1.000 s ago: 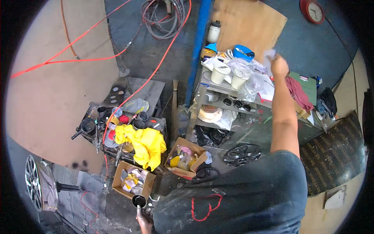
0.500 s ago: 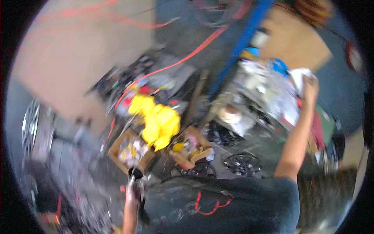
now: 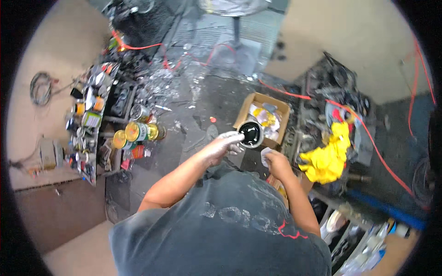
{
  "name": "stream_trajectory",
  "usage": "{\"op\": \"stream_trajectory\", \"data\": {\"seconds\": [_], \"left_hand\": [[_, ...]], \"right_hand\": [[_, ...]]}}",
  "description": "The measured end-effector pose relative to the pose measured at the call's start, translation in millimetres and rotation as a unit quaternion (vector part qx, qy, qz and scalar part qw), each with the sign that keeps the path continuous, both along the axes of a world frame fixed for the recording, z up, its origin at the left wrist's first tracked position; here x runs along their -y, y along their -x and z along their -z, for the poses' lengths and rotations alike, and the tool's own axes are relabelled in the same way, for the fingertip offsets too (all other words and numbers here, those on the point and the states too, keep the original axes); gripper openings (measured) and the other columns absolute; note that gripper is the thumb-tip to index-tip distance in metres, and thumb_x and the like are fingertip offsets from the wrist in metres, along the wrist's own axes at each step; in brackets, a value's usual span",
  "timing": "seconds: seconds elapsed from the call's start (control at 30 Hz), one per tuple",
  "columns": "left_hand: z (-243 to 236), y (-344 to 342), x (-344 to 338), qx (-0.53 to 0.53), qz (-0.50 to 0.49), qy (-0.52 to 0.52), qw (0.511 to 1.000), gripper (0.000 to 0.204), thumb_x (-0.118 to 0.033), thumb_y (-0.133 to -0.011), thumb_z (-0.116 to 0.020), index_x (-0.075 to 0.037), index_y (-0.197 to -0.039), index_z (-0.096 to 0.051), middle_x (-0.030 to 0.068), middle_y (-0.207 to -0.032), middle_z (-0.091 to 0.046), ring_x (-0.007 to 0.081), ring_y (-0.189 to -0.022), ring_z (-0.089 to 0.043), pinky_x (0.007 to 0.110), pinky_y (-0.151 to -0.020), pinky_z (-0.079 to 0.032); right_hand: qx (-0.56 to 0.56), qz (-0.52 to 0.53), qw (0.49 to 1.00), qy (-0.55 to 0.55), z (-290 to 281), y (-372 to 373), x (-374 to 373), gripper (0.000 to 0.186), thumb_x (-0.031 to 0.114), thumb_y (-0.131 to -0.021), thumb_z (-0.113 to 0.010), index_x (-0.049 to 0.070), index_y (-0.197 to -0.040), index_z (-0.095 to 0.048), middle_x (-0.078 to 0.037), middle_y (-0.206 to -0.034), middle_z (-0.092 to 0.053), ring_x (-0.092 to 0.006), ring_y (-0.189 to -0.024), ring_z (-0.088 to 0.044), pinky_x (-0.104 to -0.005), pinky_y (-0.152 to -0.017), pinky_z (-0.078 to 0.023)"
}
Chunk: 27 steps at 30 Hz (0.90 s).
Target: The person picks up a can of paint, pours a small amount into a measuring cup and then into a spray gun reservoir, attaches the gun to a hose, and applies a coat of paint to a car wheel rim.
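Note:
My left hand [image 3: 225,145], coated in pale dust, grips a cup of glossy dark liquid [image 3: 250,134] upright by its left side. My right hand [image 3: 277,163] is closed on a crumpled white paper or cloth piece [image 3: 265,155], just below and right of the cup. Behind the cup is an open cardboard box [image 3: 284,112] holding yellow and white scraps. A bright yellow plastic or cloth [image 3: 324,163] drapes over the cluttered dark bench to the right.
A shelf [image 3: 99,138] crowded with cans stands left, with large yellow-labelled cans [image 3: 137,132] beside it. An orange hose [image 3: 377,147] crosses the right side. A pedestal stand [image 3: 236,32] rises at the top. A second shelf unit [image 3: 347,234] is at lower right. Debris litters the floor.
The view has swung left, showing the can shelf. My right hand has come down from the upper shelf beside the cup, holding the white piece. The cup is higher in view, in my left hand.

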State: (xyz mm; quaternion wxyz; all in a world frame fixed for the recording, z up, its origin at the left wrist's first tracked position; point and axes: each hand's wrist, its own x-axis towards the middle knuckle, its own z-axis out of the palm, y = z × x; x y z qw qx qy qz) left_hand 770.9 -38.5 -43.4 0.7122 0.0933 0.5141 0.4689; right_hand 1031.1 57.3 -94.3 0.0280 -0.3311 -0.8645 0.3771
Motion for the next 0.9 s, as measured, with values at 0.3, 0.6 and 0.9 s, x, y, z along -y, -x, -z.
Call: {"op": "stream_trajectory", "data": {"seconds": [0.3, 0.6, 0.9], "left_hand": [[28.9, 170.0, 21.8, -0.025, 0.028, -0.033, 0.999, 0.043, -0.041, -0.088, -0.071, -0.012, -0.119, -0.063, -0.0049, -0.098, -0.064, 0.0061, -0.088, -0.056, 0.024, -0.076, -0.042], [-2.8, 291.8, 23.0, -0.158, -0.048, -0.138, 0.977, 0.049, -0.029, -0.089, -0.07, -0.005, -0.131, -0.06, 0.004, -0.133, -0.055, 0.0138, -0.114, -0.055, 0.031, -0.095, -0.045], [5.8, 382.1, -22.8, 0.073, -0.171, -0.109, 0.976, 0.056, -0.02, -0.092, -0.064, -0.005, -0.143, -0.045, 0.0067, -0.13, -0.058, 0.0187, -0.113, -0.06, 0.036, -0.096, -0.051]], "right_hand": [[0.103, -0.26, 0.946, -0.162, -1.9, 247.9, -76.0, 0.019, 0.011, -0.076, -0.062, 0.011, -0.092, -0.072, -0.005, -0.101, -0.067, -0.0247, -0.104, -0.056, -0.0431, -0.089, -0.04], [-0.058, -0.356, 0.91, -0.203, -30.1, 435.7, -111.4, 0.016, 0.012, -0.073, -0.067, 0.012, -0.087, -0.074, -0.005, -0.105, -0.066, -0.0277, -0.095, -0.059, -0.0383, -0.084, -0.05], [-0.113, -0.358, 0.927, 0.001, -4.1, 538.2, -156.7, 0.018, 0.011, -0.07, -0.07, 0.003, -0.086, -0.069, -0.016, -0.089, -0.066, -0.0365, -0.088, -0.065, -0.044, -0.079, -0.054]]}}
